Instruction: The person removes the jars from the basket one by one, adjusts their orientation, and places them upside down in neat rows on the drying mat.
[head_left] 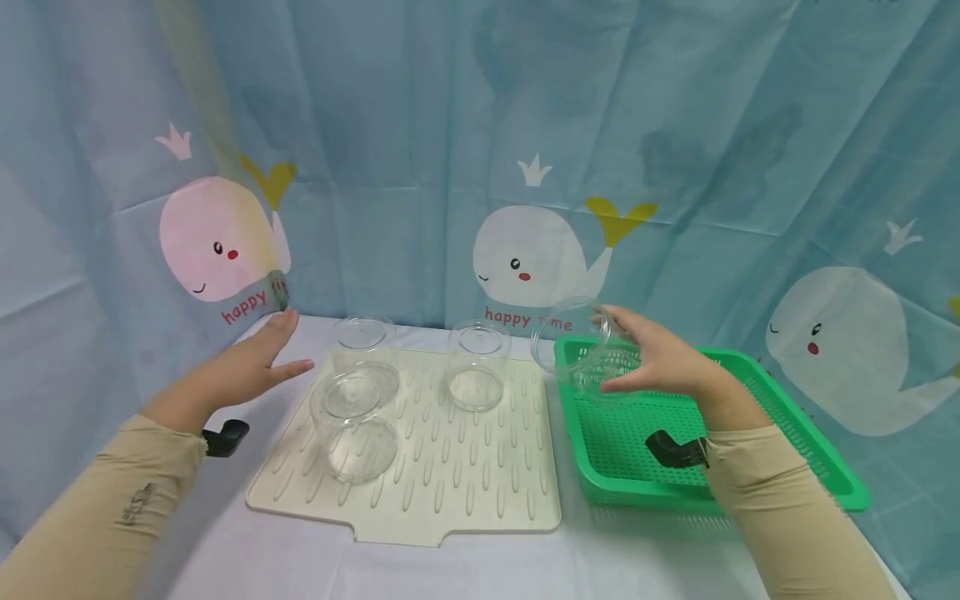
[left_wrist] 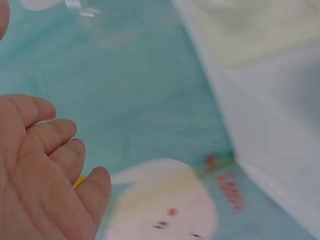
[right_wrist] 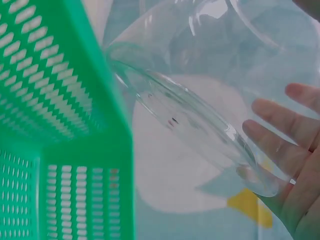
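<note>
My right hand (head_left: 656, 358) grips a clear plastic jar (head_left: 573, 337), tilted above the back left corner of the green basket (head_left: 757, 492). In the right wrist view, the fingers (right_wrist: 280, 145) spread along the jar's side near its wide round rim (right_wrist: 200, 115). My left hand (head_left: 251, 358) holds nothing, thumb and fingers extended beside the cream draining mat (head_left: 465, 500). Its palm (left_wrist: 30, 185) shows in the left wrist view. Clear jars stand on the mat: one front left (head_left: 356, 425), one back left (head_left: 363, 337) and one back right (head_left: 478, 367).
A white cloth (head_left: 517, 567) covers the table beneath the mat and basket. Behind hangs a blue curtain (head_left: 390, 167) printed with whales, close to the table's back edge. The basket's perforated wall (right_wrist: 55, 75) lies beside the held jar.
</note>
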